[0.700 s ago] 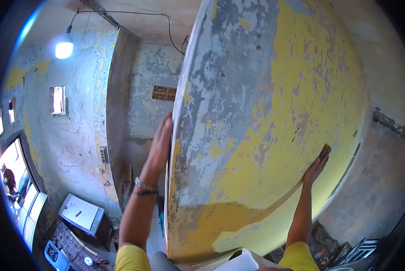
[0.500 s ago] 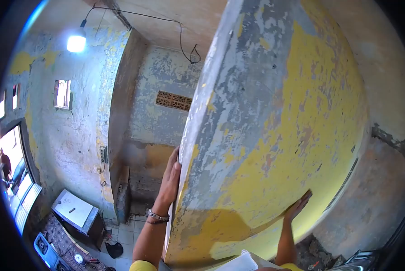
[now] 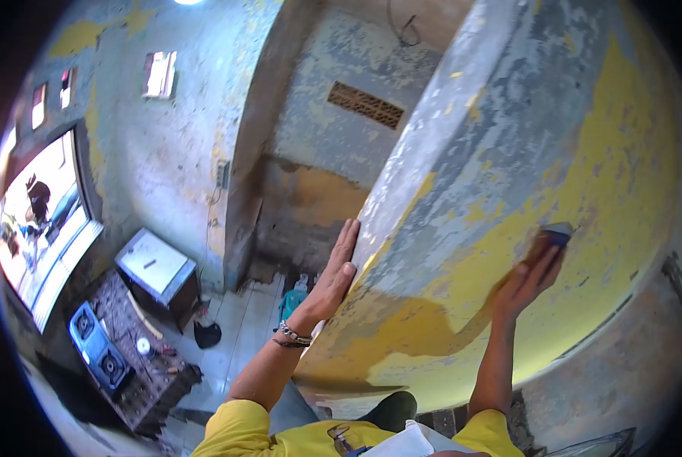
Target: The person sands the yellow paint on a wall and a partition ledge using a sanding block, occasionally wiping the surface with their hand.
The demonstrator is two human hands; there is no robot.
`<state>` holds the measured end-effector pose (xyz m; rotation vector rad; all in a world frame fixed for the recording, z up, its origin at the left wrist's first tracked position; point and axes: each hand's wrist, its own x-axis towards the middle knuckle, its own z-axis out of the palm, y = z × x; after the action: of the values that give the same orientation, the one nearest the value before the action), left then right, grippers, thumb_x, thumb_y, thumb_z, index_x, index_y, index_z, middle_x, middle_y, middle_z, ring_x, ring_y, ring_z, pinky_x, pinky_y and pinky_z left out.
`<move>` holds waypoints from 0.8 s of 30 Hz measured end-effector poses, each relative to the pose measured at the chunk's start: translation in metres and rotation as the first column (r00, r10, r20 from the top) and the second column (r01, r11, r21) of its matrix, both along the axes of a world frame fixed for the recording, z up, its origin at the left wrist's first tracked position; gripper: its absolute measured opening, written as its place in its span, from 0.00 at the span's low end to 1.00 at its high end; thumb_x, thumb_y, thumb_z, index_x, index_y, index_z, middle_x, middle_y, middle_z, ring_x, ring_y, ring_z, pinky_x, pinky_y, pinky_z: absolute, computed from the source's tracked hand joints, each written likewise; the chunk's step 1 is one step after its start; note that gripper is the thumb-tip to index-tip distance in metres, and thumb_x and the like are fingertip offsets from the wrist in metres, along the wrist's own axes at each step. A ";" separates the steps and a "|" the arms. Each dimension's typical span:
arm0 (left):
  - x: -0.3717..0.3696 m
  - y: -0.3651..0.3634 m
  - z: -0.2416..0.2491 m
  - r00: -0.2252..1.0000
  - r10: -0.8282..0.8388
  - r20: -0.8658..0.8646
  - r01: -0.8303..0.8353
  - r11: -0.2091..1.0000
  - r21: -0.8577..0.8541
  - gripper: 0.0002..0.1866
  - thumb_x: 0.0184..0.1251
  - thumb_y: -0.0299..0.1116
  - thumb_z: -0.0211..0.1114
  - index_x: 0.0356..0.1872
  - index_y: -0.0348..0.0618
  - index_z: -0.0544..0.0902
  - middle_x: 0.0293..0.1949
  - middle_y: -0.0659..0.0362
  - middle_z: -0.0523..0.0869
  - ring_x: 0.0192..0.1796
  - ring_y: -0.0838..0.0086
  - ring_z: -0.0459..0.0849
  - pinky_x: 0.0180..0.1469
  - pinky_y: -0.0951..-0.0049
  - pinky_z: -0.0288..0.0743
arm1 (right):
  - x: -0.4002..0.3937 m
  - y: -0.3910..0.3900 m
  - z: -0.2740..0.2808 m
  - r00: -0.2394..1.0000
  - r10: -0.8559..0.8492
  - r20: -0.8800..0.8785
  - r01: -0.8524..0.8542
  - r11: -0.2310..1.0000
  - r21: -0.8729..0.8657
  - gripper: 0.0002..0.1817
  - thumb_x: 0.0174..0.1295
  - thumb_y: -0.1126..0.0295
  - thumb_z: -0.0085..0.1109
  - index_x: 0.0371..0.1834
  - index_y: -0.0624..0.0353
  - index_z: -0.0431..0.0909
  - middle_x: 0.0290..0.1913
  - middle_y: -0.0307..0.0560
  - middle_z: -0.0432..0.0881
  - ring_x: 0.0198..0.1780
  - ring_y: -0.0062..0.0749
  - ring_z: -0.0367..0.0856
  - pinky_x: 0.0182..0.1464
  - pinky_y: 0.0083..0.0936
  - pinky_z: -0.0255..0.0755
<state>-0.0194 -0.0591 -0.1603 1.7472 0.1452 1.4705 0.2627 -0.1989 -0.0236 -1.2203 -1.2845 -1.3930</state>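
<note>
Yellow paint (image 3: 630, 145) patches the grey wall (image 3: 508, 129) ahead, the left hand (image 3: 330, 288) lying along its pale edge (image 3: 406, 164) with empty, straightened fingers, while the right hand (image 3: 525, 286), fingers slightly bent, holds a small, blurred dark block (image 3: 559, 237) against its face

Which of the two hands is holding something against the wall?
The right hand: its fingers hold a small blurred object to the patchy wall face. The left hand rests empty on the wall's pale edge.
</note>
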 end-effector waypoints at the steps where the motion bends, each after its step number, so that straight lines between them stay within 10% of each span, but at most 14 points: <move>1: -0.002 -0.005 -0.009 1.000 -0.015 -0.002 0.015 1.000 -0.004 0.49 0.77 0.70 0.38 0.83 0.38 0.45 0.84 0.44 0.39 0.86 0.55 0.34 0.82 0.56 0.32 | -0.009 0.002 -0.012 0.982 0.051 0.184 -0.029 0.993 -0.117 0.32 0.81 0.55 0.41 0.81 0.62 0.57 0.80 0.71 0.53 0.77 0.68 0.55 0.75 0.57 0.52; 3: -0.010 -0.016 -0.026 0.999 -0.049 -0.025 0.048 0.999 -0.012 0.49 0.77 0.69 0.38 0.83 0.39 0.45 0.84 0.45 0.39 0.86 0.55 0.34 0.82 0.56 0.32 | -0.043 -0.005 -0.033 0.832 0.312 0.459 -0.128 0.912 -0.389 0.26 0.73 0.60 0.51 0.73 0.53 0.73 0.75 0.58 0.67 0.69 0.73 0.67 0.66 0.67 0.66; 7: -0.035 -0.049 -0.067 0.995 0.035 0.096 -0.031 0.999 -0.043 0.39 0.78 0.61 0.49 0.75 0.37 0.67 0.79 0.42 0.60 0.82 0.54 0.56 0.81 0.54 0.43 | -0.130 -0.020 -0.096 0.452 0.884 -0.117 -0.738 0.298 -0.605 0.24 0.69 0.52 0.59 0.62 0.53 0.79 0.67 0.59 0.76 0.61 0.73 0.77 0.59 0.62 0.77; 9: -0.050 -0.080 -0.071 0.965 -0.075 0.249 0.108 0.987 -0.118 0.40 0.71 0.63 0.57 0.69 0.37 0.73 0.75 0.45 0.67 0.78 0.56 0.62 0.78 0.54 0.51 | -0.153 -0.026 -0.150 -0.038 0.584 -0.811 -0.939 -0.297 -0.170 0.31 0.72 0.49 0.56 0.71 0.56 0.70 0.70 0.60 0.72 0.66 0.67 0.75 0.64 0.57 0.75; 10: -0.056 -0.085 -0.077 0.948 -0.190 0.256 0.223 0.969 -0.106 0.46 0.66 0.66 0.64 0.72 0.38 0.69 0.74 0.46 0.67 0.77 0.59 0.63 0.78 0.57 0.51 | -0.161 -0.026 -0.172 -0.380 0.246 -0.892 -0.869 -0.425 0.253 0.34 0.73 0.48 0.54 0.75 0.57 0.65 0.72 0.59 0.71 0.68 0.64 0.74 0.67 0.54 0.74; 11: -0.063 -0.094 -0.086 0.939 -0.227 0.258 0.286 0.933 -0.219 0.48 0.64 0.65 0.67 0.74 0.38 0.67 0.74 0.47 0.67 0.77 0.61 0.64 0.78 0.59 0.52 | -0.169 -0.022 -0.187 -0.648 -0.163 -0.744 -0.627 -0.440 0.643 0.38 0.75 0.46 0.52 0.79 0.58 0.58 0.73 0.59 0.69 0.70 0.61 0.73 0.69 0.52 0.73; 13: -0.071 -0.109 -0.098 0.907 -0.309 0.285 0.402 0.837 -0.372 0.51 0.61 0.63 0.72 0.76 0.38 0.62 0.74 0.48 0.68 0.76 0.64 0.64 0.77 0.62 0.54 | -0.186 -0.019 -0.203 -0.734 -0.411 -0.541 -0.432 -0.331 0.839 0.37 0.77 0.43 0.45 0.81 0.54 0.56 0.76 0.54 0.67 0.71 0.54 0.73 0.68 0.52 0.72; 24: -0.074 -0.092 -0.111 0.773 -0.424 0.473 0.617 0.676 -0.403 0.53 0.54 0.54 0.81 0.73 0.40 0.60 0.70 0.45 0.73 0.72 0.61 0.73 0.75 0.62 0.64 | -0.207 -0.006 -0.239 -0.763 -0.613 -0.205 -0.090 -0.213 0.973 0.39 0.78 0.40 0.40 0.83 0.50 0.48 0.79 0.50 0.60 0.73 0.51 0.70 0.62 0.60 0.78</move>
<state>-0.0939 -0.1509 -0.2717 0.9291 -0.1250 1.1165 0.0555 -0.2044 -0.2626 0.0035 0.7897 -4.0920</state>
